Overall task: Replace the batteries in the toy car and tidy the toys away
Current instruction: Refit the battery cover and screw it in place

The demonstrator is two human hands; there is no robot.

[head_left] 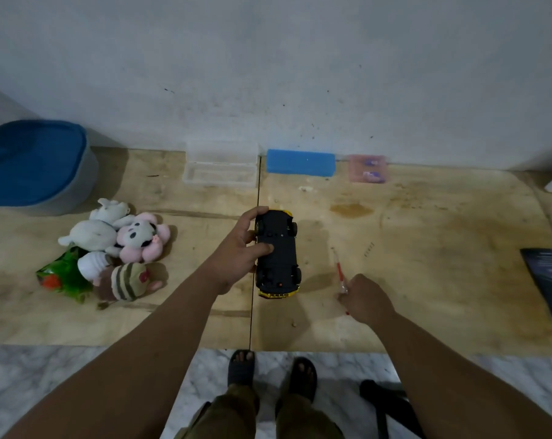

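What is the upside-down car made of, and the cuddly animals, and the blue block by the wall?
The toy car, gripped by the left hand, looks like hard plastic: a stiff matte black underside with a shiny yellow edge. The cuddly animals look like soft plush fabric, fuzzy and squashed together. The blue block seems to be foam or sponge, dull with soft edges, though that is less certain.

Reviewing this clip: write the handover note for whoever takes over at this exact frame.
Left hand grips the toy car, held underside up over the table. Right hand pinches the red screwdriver, its tip on the table. Battery pack waits by the wall.
Done: car flipped, tool taken.
Left: open the compartment, swap batteries, close it, tidy the plush toys.
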